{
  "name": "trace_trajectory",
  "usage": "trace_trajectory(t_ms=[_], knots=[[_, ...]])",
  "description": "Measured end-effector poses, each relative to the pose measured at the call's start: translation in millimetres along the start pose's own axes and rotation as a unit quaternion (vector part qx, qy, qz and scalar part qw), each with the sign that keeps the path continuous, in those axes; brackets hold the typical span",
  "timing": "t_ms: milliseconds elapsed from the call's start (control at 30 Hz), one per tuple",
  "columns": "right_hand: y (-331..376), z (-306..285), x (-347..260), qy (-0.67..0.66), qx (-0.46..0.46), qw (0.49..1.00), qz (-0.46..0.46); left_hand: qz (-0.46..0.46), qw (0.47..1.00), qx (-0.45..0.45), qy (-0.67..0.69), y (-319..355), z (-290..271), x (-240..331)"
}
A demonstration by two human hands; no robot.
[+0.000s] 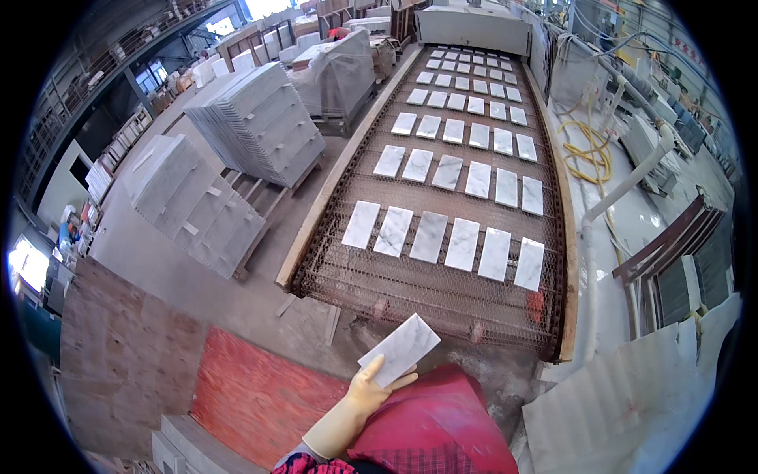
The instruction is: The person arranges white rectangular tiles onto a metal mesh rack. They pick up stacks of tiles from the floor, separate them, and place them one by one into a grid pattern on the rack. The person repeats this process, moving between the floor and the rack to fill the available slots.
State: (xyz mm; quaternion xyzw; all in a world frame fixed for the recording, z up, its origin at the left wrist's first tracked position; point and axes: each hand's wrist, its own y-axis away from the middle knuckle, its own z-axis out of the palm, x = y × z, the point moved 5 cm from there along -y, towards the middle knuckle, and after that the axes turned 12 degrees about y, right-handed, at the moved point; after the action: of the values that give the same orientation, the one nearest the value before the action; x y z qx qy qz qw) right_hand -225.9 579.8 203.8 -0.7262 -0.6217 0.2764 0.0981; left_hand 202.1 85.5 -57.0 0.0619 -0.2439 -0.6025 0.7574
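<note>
My left hand (369, 389), in a pale cream rubber glove, grips a white marble tile (401, 350) with grey veining. The thumb lies on the tile's face and the fingers reach beneath it. I hold this tile tilted, in front of the near end of a wire-mesh conveyor (371, 276). Rows of similar rectangular tiles lie flat on the mesh, spaced apart; one in the nearest row is a veined tile (428, 236). A red apron (434, 423) covers my front, just right of the gloved hand. My right hand is out of sight.
Left of the conveyor, grey stone slabs (253, 122) lean on pallets. A red board (260, 387) and stacked grey blocks (189, 446) are at the lower left. A yellow hose (588, 154) coils on the right, above framed panels (679, 276). A housing (474, 31) spans the conveyor's far end.
</note>
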Motion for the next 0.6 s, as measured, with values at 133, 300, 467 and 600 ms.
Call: trace_trajectory(t_ms=[133, 300, 467, 600], knots=[[-3, 8, 1, -0.002, -0.001, 1.0, 0.0, 0.004, 1.0, -0.007, -0.013, -10, 10, 4], [-8, 13, 0, -0.004, -0.005, 1.0, 0.004, 0.005, 1.0, -0.006, -0.009, -16, 10, 7], [-13, 18, 2, -0.005, -0.01, 1.0, 0.008, 0.008, 1.0, -0.003, -0.023, -17, 13, 12], [-17, 19, 2, -0.003, -0.011, 1.0, 0.011, 0.015, 0.999, 0.003, -0.032, -13, 14, 13]])
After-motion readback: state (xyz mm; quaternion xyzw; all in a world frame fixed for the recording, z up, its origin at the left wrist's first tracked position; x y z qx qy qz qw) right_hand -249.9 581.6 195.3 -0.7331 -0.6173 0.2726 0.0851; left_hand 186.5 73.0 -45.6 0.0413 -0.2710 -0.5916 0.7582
